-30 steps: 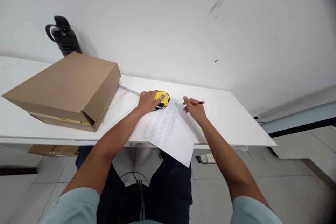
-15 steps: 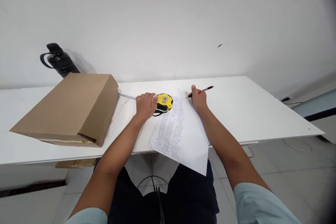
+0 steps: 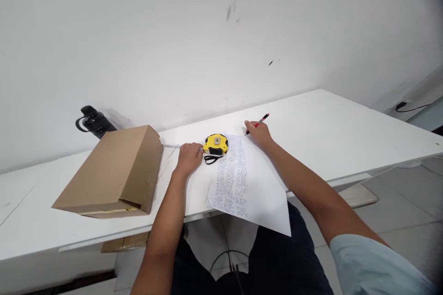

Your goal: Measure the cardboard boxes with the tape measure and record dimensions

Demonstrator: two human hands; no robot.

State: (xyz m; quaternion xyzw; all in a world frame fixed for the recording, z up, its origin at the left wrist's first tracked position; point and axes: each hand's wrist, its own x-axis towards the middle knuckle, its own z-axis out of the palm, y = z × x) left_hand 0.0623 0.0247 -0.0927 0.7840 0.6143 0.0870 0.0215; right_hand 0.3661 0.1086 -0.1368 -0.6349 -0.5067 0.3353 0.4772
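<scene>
My left hand is closed over the pulled-out metal blade of a tape measure, just left of its case. The yellow and black tape measure lies flat, its black wrist strap hanging toward me. Its blade runs left to the side of a brown cardboard box; the far end is hidden behind the box. Between the fingers of my right hand is a red and black pen, tip down at the top edge of a paper sheet. Handwritten columns fill the sheet's left part.
A black bottle with a loop handle stands behind the box against the white wall. The sheet's lower corner overhangs the front edge of the white table. A cable lies at the far right.
The head view has shifted and tilted. My left thumb has come off the tape measure's case, and the hand now rests on the blade. The pen stays in my right hand near the paper's top.
</scene>
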